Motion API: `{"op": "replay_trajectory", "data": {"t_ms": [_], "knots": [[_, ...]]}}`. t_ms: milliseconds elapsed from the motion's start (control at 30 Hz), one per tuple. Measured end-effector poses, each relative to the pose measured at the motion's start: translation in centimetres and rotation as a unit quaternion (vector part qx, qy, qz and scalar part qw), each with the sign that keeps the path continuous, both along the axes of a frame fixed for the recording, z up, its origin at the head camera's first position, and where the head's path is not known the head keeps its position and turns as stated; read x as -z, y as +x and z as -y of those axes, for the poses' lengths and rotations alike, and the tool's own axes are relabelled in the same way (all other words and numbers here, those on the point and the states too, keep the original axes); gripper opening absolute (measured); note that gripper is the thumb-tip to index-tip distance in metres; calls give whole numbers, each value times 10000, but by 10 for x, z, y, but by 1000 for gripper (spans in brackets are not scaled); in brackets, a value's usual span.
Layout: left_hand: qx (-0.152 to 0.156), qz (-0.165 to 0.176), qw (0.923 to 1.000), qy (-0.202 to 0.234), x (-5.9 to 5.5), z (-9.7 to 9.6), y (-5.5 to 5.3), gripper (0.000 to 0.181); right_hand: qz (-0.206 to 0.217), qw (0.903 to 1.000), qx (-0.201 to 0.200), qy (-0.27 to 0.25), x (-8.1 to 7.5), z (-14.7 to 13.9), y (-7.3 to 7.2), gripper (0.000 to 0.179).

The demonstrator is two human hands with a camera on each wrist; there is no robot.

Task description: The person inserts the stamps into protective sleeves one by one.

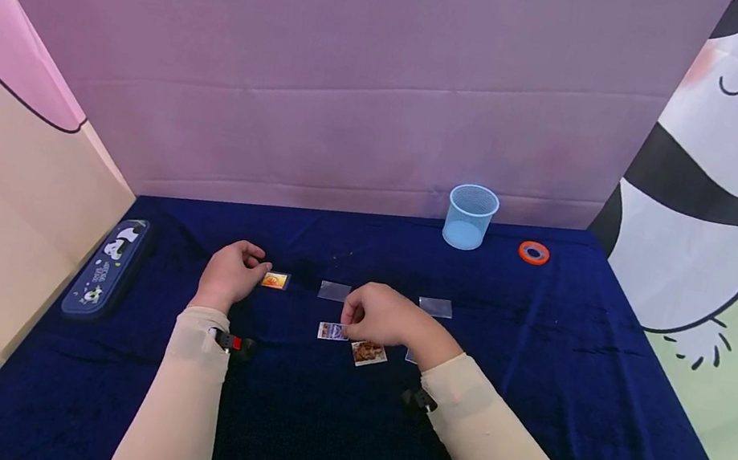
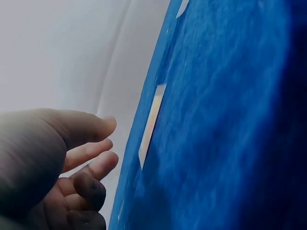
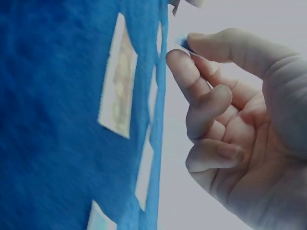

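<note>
Worked on a dark blue cloth, with a pencil case at nine o'clock from the middle. Held out the left hand toward ten, with thumb and fingers apart, pinching nothing. Bent the right hand over the middle. Saw a mesh cup at one, clear sleeves at twelve and two. Noted a brown stamp at four, a yellow-orange stamp just beside the left thumb. Pinched a blue-printed stamp mid-table between right thumb and forefinger. Seemed mid-handling; could not tell lifting from lowering. Probably called next for a light, level pinch toward the twelve-o'clock sleeve.
</note>
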State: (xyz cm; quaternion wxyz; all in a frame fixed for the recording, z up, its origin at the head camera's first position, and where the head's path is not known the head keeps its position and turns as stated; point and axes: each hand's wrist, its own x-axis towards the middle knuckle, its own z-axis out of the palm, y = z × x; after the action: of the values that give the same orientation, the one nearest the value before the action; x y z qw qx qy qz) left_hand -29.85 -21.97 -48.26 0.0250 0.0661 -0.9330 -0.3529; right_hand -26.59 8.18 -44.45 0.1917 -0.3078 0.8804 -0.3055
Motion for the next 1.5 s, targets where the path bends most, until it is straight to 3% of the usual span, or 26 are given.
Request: {"op": "replay_trajectory", "data": {"t_ms": [200, 433, 733, 1067, 1500], "knots": [[383, -285, 9987, -181, -5, -21, 0, 29, -189, 9991, 277, -264, -9, -14, -7, 9], [784, -382, 9956, -332, -6, -39, 1, 32, -464, 9950, 704, -535, -17, -33, -17, 6], [1214, -197, 9910, -521, 0, -61, 4, 33, -944, 9736, 1508, -1427, -32, -62, -22, 9], [1346, -117, 9884, -690, -3, -76, 9, 33, -1071, 9604, 1986, -1634, -51, -80, -19, 15], [1511, 14, 9828, -1060, -2, -86, 11, 38, -1319, 9515, 2147, -1763, -61, -89, -17, 23]]}}
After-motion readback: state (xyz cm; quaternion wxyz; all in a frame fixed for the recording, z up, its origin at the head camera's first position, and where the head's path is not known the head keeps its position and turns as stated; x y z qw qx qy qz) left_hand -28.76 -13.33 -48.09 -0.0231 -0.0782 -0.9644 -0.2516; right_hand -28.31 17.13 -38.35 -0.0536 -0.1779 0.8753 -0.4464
